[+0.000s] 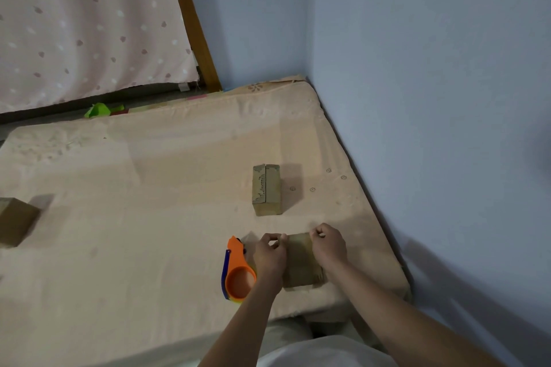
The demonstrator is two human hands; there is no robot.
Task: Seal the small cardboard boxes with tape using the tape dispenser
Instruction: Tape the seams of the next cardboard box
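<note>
Both hands, left (269, 250) and right (328, 243), curl onto the box (299, 262), seemingly pressing tape; the dispenser (237, 272) lies aside, unneeded.

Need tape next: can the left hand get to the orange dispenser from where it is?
Probably yes. The tape dispenser lies right beside the left hand with nothing between, but that hand must first release the box.

The person's left hand (269, 256) and right hand (329, 246) are bare, the forearms unsleeved, with no rings or watch, and a white garment (322, 351) covers the torso.
</note>
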